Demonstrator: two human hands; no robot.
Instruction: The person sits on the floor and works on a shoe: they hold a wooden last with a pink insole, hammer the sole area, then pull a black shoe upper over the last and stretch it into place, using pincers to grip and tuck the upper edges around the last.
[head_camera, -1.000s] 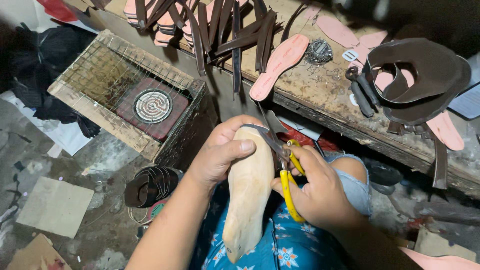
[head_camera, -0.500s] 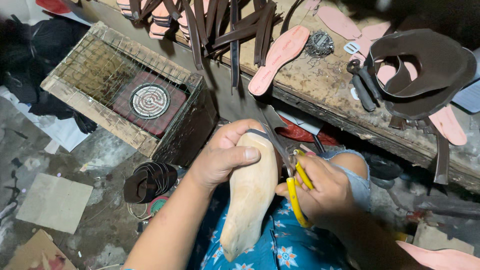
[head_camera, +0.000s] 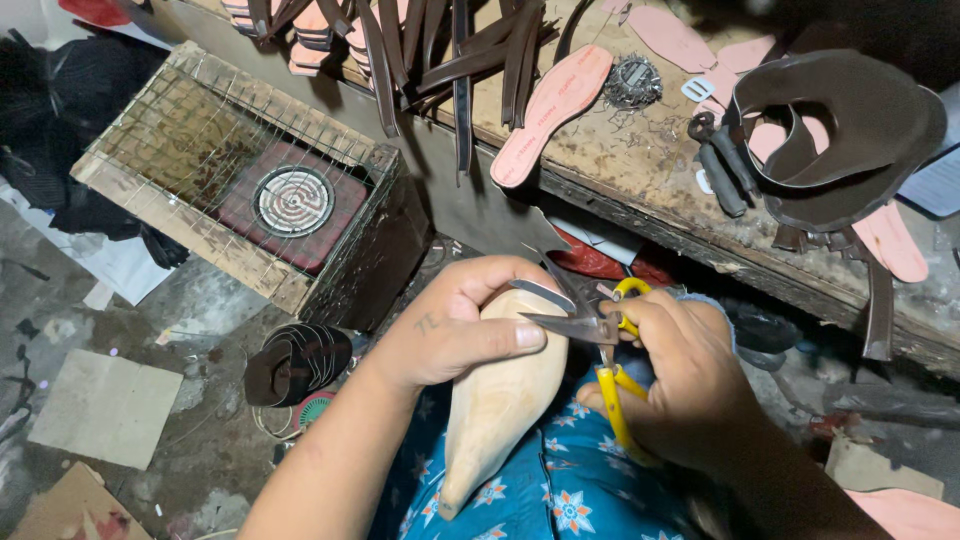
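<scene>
Here we have the wooden shoe last (head_camera: 500, 400) lying across our lap on the blue flowered cloth (head_camera: 560, 495), toe end toward us. Our left hand (head_camera: 450, 335) is clamped around its upper end, thumb pressed flat along the side. Our right hand (head_camera: 690, 385) is closed on the yellow-handled scissors (head_camera: 600, 345), whose blades stand a little apart at the top of the last, beside a thin grey strip (head_camera: 545, 293) that our fingers steady there. We judge that we are trimming at that end; the cut asks for a firm hold on the last and blades kept close to the wood.

Farther off, on the floor, a wire-covered wooden box (head_camera: 200, 210) holds a red heater with a round coil (head_camera: 292, 200). Beyond it, along the front edge of the surface (head_camera: 640, 160), lie pink insoles (head_camera: 550, 110) and dark leather straps (head_camera: 460, 60).
</scene>
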